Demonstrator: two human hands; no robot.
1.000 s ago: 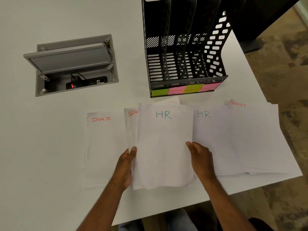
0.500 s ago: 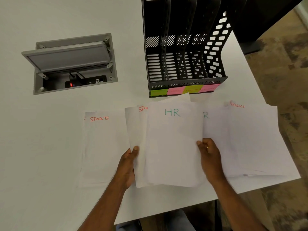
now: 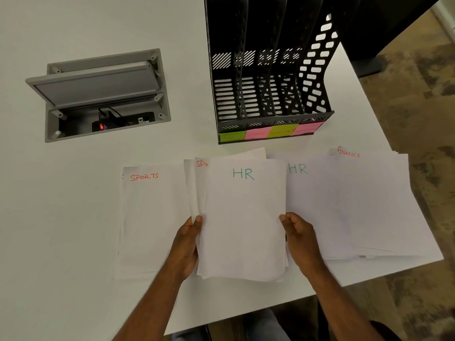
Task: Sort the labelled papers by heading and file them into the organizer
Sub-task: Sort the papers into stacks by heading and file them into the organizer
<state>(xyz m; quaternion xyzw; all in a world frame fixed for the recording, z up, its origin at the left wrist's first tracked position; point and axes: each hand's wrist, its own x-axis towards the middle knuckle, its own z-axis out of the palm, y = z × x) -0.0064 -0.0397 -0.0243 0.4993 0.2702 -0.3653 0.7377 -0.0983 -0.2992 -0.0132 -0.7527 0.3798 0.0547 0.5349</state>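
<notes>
I hold a stack of white papers just above the table, its top sheet headed HR in green; a sheet headed "SPO…" peeks out behind it on the left. My left hand grips the stack's left edge and my right hand its right edge. On the table lie a SPORTS pile at the left, an HR pile right of the stack and a FINANCE pile at the far right. The black slotted organizer stands behind, with green and pink sticky labels on its front lip.
An open grey power box is sunk into the white table at the back left. The table's right edge runs diagonally past the FINANCE pile, with patterned carpet beyond. The near edge is close to my forearms.
Half a second ago the held stack was further right, covering part of the table's HR heading. It has come back left and that heading shows in full again.
</notes>
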